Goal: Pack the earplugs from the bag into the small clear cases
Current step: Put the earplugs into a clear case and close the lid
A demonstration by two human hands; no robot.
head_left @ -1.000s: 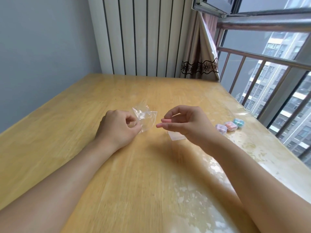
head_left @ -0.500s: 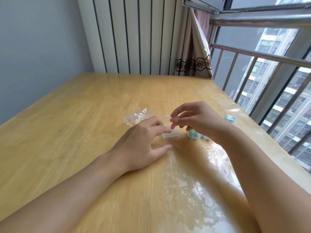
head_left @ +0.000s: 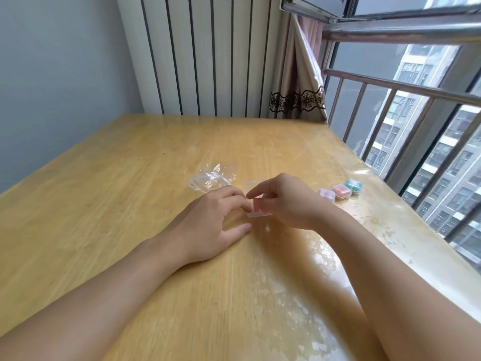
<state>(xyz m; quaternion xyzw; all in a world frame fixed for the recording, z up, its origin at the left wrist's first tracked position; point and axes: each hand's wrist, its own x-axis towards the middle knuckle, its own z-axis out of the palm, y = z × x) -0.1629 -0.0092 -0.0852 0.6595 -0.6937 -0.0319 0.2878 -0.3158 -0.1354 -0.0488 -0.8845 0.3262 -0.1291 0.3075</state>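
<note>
A small clear case (head_left: 257,213) lies open on the wooden table (head_left: 130,204), its lid (head_left: 252,185) raised behind it. My right hand (head_left: 286,201) pinches a pink earplug (head_left: 256,205) and holds it down in the case. My left hand (head_left: 210,225) rests on the table; its bent fingertips touch the case's left edge while the thumb lies flat, apart from the case. The crumpled clear bag (head_left: 212,177) lies just beyond my left hand; I cannot tell what it holds.
Three closed small cases stand in a row to the right near the window: a purple one (head_left: 327,194), a pink one (head_left: 341,191) and a teal one (head_left: 353,185). A railing and the table's right edge run close behind them.
My left hand let go of the bag, which now lies on the table, and moved right to the open case. My right hand brought the pink earplug down into the case.
</note>
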